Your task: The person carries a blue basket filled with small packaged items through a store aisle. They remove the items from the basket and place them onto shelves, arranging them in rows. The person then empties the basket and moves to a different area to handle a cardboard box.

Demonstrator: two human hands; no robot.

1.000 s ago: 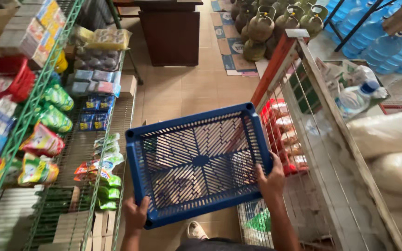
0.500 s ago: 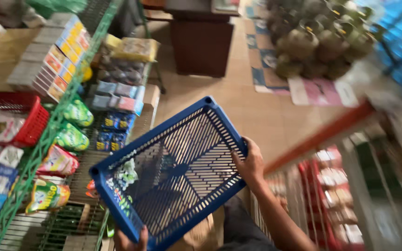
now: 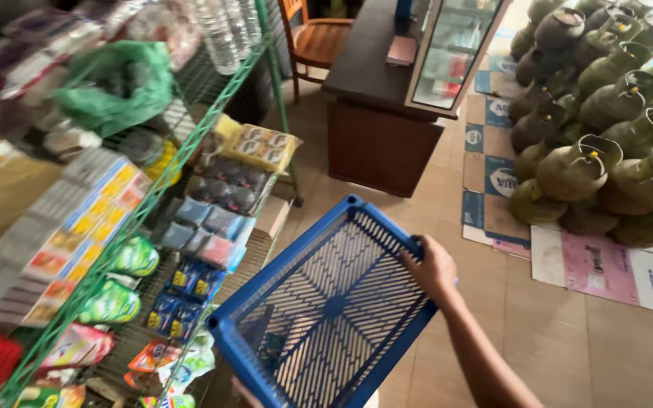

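Note:
An empty blue plastic crate [image 3: 326,302] with a slotted bottom is held in front of me, tilted so one corner points away. My right hand [image 3: 432,268] grips its right rim, the arm reaching in from the lower right. Only a sliver of my left hand [image 3: 242,393] shows under the crate's near edge at the bottom of the view, and its grip is hidden.
Green wire shelves [image 3: 153,189] on the left hold packets, boxes and a green bag. A dark wooden counter [image 3: 379,113] with a glass case and a chair stands ahead. Several green gas cylinders [image 3: 606,113] crowd the right, on flattened cardboard [image 3: 598,264].
My view has swung from the right rack toward the shop's middle, bringing the counter and cylinders close. The crate stays in my hands, turned corner-forward, and my left hand has slipped nearly out of view.

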